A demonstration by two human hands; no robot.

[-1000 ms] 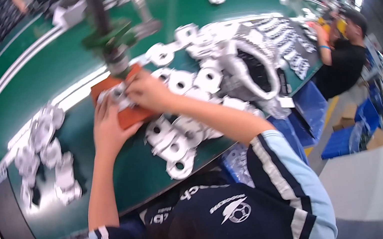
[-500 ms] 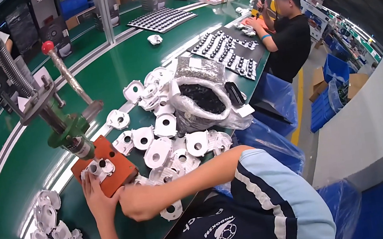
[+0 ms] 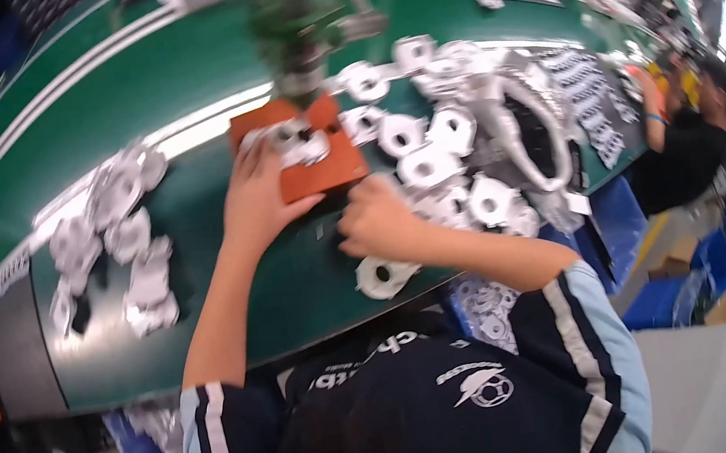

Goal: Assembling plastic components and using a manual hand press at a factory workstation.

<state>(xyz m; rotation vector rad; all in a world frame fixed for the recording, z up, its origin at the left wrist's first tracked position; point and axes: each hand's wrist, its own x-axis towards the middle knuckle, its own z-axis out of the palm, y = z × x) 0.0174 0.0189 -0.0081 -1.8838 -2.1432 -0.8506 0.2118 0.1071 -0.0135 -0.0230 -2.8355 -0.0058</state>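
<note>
An orange fixture block [image 3: 326, 175] sits on the green bench beneath a green press head [image 3: 292, 32], which is blurred. In the block lies a white plastic housing [image 3: 307, 148] with round holes. My left hand [image 3: 255, 198] rests its fingertips on the housing's left end, its thumb lying along the block's front edge. Beside the block's near right corner, my right hand [image 3: 378, 221] is closed with its fingers curled in. Whatever those fingers hold, if anything, is hidden. Just below that hand a loose white housing [image 3: 383, 276] lies on the bench.
Several white housings [image 3: 430, 165] are heaped right of the block, by an open plastic bag [image 3: 508, 145] of dark parts. Another group [image 3: 117, 191] lies at the left. A dark mat [image 3: 16, 332] covers the bench's left end. A co-worker [image 3: 689, 138] is at the far right.
The view has swung, so the press and block appear farther right and more face-on. My right hand has moved slightly away from my left thumb. My left hand stays on the housing.
</note>
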